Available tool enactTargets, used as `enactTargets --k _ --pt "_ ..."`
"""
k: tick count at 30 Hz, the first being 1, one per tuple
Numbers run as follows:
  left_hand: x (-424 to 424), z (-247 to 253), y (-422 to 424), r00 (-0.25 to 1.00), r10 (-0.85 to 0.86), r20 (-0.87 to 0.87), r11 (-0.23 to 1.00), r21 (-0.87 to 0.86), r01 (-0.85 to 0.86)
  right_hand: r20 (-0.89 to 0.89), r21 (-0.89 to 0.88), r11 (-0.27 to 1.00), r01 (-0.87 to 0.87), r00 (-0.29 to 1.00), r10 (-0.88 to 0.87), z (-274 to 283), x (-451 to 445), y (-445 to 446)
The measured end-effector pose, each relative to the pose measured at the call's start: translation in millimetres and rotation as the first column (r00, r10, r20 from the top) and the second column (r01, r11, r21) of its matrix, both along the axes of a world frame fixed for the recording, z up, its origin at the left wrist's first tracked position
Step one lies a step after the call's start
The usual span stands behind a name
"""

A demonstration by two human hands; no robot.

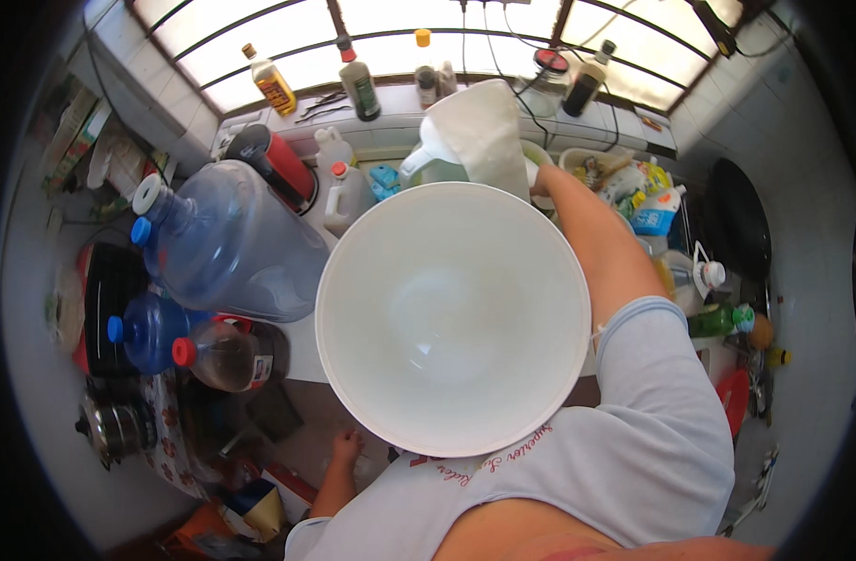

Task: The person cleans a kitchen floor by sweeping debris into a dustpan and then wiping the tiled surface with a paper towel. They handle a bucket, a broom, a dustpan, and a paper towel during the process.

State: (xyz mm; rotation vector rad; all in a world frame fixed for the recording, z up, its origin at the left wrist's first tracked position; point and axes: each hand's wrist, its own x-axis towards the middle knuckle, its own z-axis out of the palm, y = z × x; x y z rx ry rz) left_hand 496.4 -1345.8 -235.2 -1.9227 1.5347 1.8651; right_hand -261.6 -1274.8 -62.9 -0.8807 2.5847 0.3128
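Observation:
A large round white plastic vessel (456, 315) stands before me with its wide mouth facing up; no object shows inside it. My right arm reaches past its right side to the back of the counter. There my right hand (539, 181) is at the edge of a whitish cloth (487, 133), which drapes over a white plastic piece with a handle (431, 151). The fingers are mostly hidden, so their grip cannot be made out. Low on the left, beside my shirt, my left hand (349, 444) hangs with curled fingers; whether it holds anything is unclear.
Big blue water jugs (238, 238) and a red-capped bottle (235, 354) crowd the left. Behind stand a red-and-black kettle (277, 165) and white jugs (345, 200). Glass bottles (361, 88) line the windowsill (400, 126). A packed basket (575, 158) and black wok (737, 217) are right.

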Motion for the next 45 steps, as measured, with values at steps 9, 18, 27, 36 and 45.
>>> enactTargets --k 9,18,27,36,45 --pt "47 6 21 0.979 0.039 0.202 0.996 0.066 -0.053 0.006 -0.233 0.959 0.163 0.986 -0.166 30 -13 20" --pt "-6 9 21 0.991 -0.136 -0.012 0.990 0.046 0.137 0.776 -0.620 0.219 0.753 0.630 0.031 231 105 181" --pt "-102 103 109 0.482 -0.872 -0.080 0.487 -0.223 0.844 0.482 -0.208 -0.111 0.972 0.200 0.853 178 377 370" --pt "-216 296 350 -0.020 -0.404 -0.915 0.556 -0.263 0.788 0.604 -0.061 -0.204 0.977 0.199 0.772 141 554 469" --pt "-184 349 439 0.186 -0.561 -0.807 0.372 -0.045 0.927 0.836 -0.311 -0.483 0.818 0.477 0.271 131 611 545"
